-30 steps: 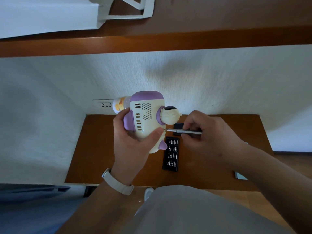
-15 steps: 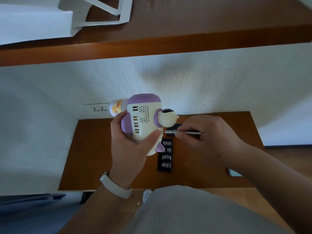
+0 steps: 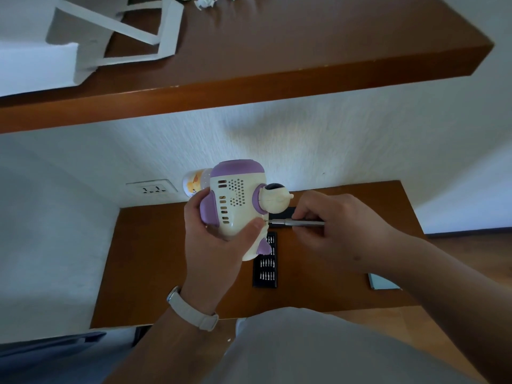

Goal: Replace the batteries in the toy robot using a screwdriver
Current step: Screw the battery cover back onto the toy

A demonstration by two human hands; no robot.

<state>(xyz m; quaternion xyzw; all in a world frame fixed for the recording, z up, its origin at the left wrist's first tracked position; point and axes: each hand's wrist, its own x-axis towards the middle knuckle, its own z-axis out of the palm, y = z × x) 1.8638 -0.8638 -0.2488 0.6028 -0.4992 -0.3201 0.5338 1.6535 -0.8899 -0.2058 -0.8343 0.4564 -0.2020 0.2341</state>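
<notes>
- Grips the toy robot [image 3: 235, 200] in the left hand [image 3: 213, 245], thumb and fingers curled round its white body; holds it raised above the wooden table [image 3: 155, 259]
- Pinches the screwdriver [image 3: 293, 222] level in the right hand [image 3: 338, 231], just right of the toy; points its tip at the toy's side, beside the left thumb
- Shows the black bit case [image 3: 265, 268] flat on the table below

Tip of screwdriver [image 3: 295, 222] meets toy [image 3: 235, 200] by the thumb of left hand [image 3: 213, 253]; screw too small to make out. Handle end buried inside right hand [image 3: 340, 234]. Far end of bit tray [image 3: 265, 273] hidden behind toy; bits too small to tell apart. Most of bottle [image 3: 193, 184] sits behind toy. Top edge cuts white frame [image 3: 166, 31]. Right forearm covers part of card [image 3: 382, 282].
</notes>
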